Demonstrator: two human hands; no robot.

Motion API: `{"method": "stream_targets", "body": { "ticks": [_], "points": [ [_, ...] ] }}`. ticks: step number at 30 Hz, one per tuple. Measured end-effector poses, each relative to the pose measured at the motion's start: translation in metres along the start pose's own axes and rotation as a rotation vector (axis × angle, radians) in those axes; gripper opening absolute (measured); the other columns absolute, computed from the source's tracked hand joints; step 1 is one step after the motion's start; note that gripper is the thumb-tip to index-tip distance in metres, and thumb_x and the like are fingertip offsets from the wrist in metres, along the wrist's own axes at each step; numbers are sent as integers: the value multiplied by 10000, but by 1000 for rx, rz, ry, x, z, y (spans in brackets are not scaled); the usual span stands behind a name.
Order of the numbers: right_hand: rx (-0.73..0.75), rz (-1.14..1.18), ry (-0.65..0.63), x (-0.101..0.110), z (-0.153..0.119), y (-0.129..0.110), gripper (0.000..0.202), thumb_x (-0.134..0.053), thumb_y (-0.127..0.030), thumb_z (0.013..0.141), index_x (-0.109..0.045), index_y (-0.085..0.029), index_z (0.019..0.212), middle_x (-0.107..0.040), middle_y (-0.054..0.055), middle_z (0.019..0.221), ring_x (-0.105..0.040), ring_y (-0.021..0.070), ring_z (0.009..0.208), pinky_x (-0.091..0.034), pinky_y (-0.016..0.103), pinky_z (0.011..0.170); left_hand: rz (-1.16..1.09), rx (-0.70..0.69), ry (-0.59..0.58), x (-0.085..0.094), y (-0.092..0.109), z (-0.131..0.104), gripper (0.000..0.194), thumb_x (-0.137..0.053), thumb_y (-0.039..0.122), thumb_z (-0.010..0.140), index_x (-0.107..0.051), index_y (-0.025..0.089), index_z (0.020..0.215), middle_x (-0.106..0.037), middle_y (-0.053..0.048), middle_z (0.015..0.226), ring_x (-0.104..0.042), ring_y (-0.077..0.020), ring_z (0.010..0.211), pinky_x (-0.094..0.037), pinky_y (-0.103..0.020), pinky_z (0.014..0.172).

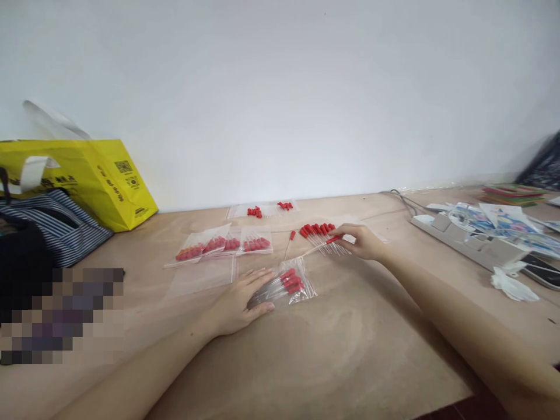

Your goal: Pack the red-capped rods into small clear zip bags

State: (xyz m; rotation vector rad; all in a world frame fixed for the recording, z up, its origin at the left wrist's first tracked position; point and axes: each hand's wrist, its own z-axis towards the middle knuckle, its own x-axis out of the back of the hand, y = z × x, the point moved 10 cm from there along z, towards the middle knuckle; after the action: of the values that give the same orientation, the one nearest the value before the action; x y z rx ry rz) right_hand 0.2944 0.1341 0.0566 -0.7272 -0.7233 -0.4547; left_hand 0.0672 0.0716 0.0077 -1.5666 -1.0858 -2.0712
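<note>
As the left hand [245, 300] is lying palm down, thumb spread away from its fingers, over one end of a clear bag [311, 289], a bundle of red caps [292, 282] is showing through the plastic just beyond the fingertips. The right hand [356, 240] is pinching a red-capped tube [333, 239] between thumb and fingers, its stem pointing toward the bag under the left hand. Just beside the right hand, a row of loose tubes [315, 229] is lying with red caps facing away from the person, while a single tube [292, 235] is resting between the two hands, farther forward. Beyond the left hand, several filled bags [257, 242] are overlapping in a line, and a flat clear bag [203, 277] is lying nearer to it. Farther ahead of both hands, two clusters of red caps [255, 212] are sitting close to the wall [280, 105]. Well left of the left hand, a yellow bag [131, 207] is standing; right of the right hand, a white power strip [464, 239] is lying near a crumpled tissue [514, 286].
</note>
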Motion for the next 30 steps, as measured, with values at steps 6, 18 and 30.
{"method": "stream_targets", "body": {
  "ticks": [6, 18, 30],
  "points": [
    [-109, 163, 24, 10, -25, 14, 174, -566, -290, 714, -672, -227, 837, -653, 45, 815, -592, 189, 749, -451, 324, 699, 9, 19, -4, 0, -2, 0, 533, -457, 451, 829, -309, 267, 1308, -345, -29, 1362, -283, -234, 1253, -257, -424, 1017],
    [15, 193, -217, -24, -25, -27, 177, -537, -298, 760, -676, -264, 865, -668, 38, 858, -588, 182, 812, -433, 342, 776, 0, 19, -3, 0, -2, 0, 532, -463, 441, 830, -305, 271, 1308, -334, -22, 1368, -281, -231, 1254, -254, -422, 1019],
    [61, 122, -168, -38, -29, -56, 105, -593, -252, 724, -659, -231, 803, -661, 16, 755, -581, 154, 712, -430, 309, 708, 3, 20, -5, 0, 0, 0, 528, -472, 426, 829, -314, 260, 1305, -339, -21, 1366, -281, -230, 1255, -257, -417, 1019]
  ]
}}
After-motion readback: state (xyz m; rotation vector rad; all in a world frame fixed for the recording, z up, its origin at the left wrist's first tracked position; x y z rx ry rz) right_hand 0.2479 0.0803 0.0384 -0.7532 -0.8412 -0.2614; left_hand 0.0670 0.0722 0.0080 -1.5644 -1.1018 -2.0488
